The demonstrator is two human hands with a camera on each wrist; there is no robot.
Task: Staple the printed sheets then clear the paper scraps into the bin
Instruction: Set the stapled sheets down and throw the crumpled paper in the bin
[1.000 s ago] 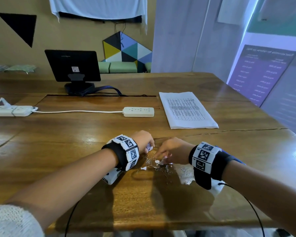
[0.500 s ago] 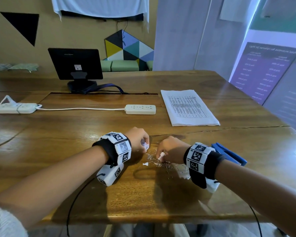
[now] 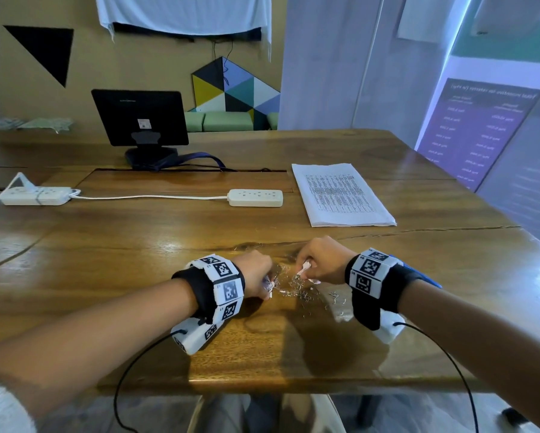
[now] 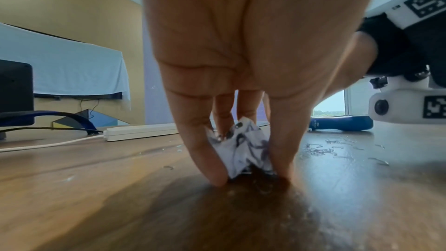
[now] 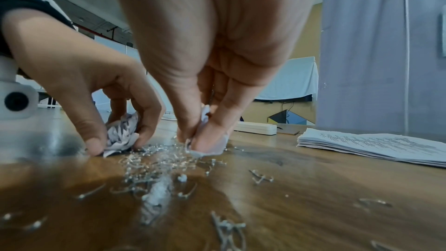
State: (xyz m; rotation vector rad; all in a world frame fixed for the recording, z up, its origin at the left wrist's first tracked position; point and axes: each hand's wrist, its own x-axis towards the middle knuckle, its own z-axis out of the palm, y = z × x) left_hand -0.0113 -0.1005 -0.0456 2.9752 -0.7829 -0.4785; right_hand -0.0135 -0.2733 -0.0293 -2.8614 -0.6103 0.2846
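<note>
Fingers of left hand (image 3: 252,273) curl round crumpled white printed paper scrap (image 4: 241,150), tips on brown wooden table (image 3: 137,260). Right hand (image 3: 321,260) pinches small white scrap (image 5: 207,138) just right of it. Loose silver staples (image 5: 156,159) lie between and nearer. Stapled printed sheets (image 3: 340,195) sit far right. Bin unseen.

Bare forearms, a black fabric wristband (image 3: 200,292) on the left, another black wristband (image 3: 396,285) on the right. White blocks printed with black square markers (image 3: 228,289) ringed over each band. White camera housing (image 3: 196,334) slung under the left wrist, with a thin black cable (image 3: 128,370) trailing off; same under the right. White knitted sleeve (image 3: 0,407) at the left upper arm.
</note>
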